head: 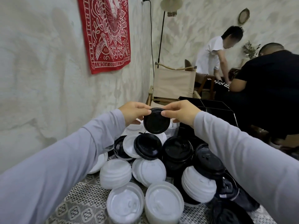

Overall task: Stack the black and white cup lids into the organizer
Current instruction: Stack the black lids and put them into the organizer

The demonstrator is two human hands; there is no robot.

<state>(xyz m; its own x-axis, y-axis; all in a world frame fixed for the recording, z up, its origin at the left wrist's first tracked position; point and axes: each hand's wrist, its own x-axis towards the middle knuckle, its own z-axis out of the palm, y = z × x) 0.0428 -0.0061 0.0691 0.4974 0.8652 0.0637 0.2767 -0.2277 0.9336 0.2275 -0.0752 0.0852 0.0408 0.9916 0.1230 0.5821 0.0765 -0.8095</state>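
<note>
Just the one head view to go on. Both hands are up over the far end of the pile. The left hand (134, 113) and the right hand (179, 113) each pinch the top rim of a single round black plastic cup lid (156, 120) between thumb and fingertips, the left on its upper-left edge and the right on its upper-right. The lid is tipped up so its flat face points at the camera. It's in the air above the heap, just left of the black box-shaped organizer with dividers (210, 107), which stands toward the far right side of the table. I can't count its compartments for sure.

Under the hands there's a heap of loose lids on the table with a lace-pattern cloth (77, 199), running from the near edge back to the organizer. I count about eight round white plastic lids (115, 173), though some look like nested stacks, so it could be more. There are about six more loose black plastic lids (148, 146), mostly on the right half of the heap.

Behind the table:
- one beige canvas folding chair (174, 83)
- one red-and-white patterned wall hanging (105, 33)
- one floor lamp (169, 4)
- two people, one in a white shirt (212, 52) and one in a black shirt (267, 73)
</note>
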